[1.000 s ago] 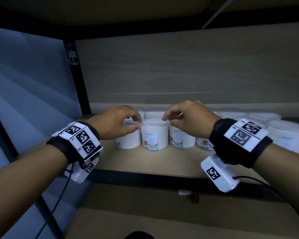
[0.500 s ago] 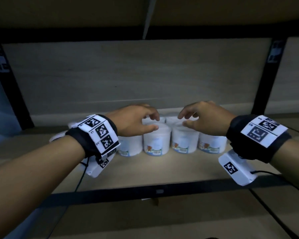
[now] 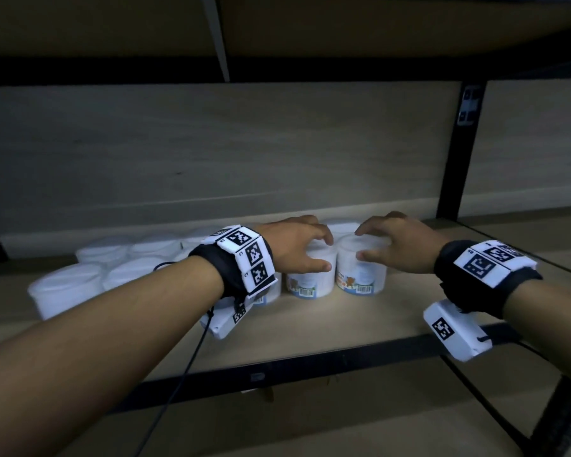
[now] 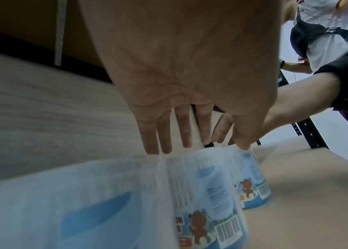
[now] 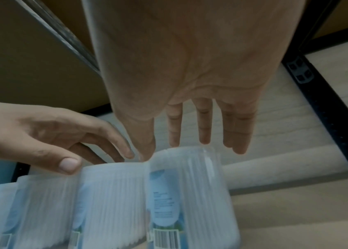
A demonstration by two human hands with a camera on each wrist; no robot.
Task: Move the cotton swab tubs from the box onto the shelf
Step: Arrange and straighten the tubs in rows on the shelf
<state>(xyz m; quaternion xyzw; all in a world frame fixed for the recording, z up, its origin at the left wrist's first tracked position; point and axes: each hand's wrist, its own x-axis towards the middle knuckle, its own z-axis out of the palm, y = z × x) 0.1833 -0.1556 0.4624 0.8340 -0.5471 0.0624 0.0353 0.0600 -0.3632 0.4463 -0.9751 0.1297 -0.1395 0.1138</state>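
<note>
Several white cotton swab tubs with blue bear labels stand in rows on the wooden shelf (image 3: 310, 328). My left hand (image 3: 323, 253) hovers over one front tub (image 3: 310, 282), fingers spread and relaxed, thumb in front of its lid. My right hand (image 3: 363, 244) hovers the same way over the tub to its right (image 3: 360, 278). In the left wrist view my left hand's fingers (image 4: 164, 134) hang straight just above the tubs (image 4: 211, 193). The right wrist view shows my right hand's fingers (image 5: 203, 128) straight above a tub (image 5: 186, 185). Neither hand grips anything. No box is in view.
More tubs (image 3: 63, 291) fill the shelf to the left. A black upright post (image 3: 455, 153) stands at the back right, and bare board lies to the right of the tubs. The shelf's black front rail (image 3: 277, 371) runs below my wrists. Another board sits overhead.
The head view has swung to the right along the shelf. Both hands have stayed spread above the front tubs, holding nothing.
</note>
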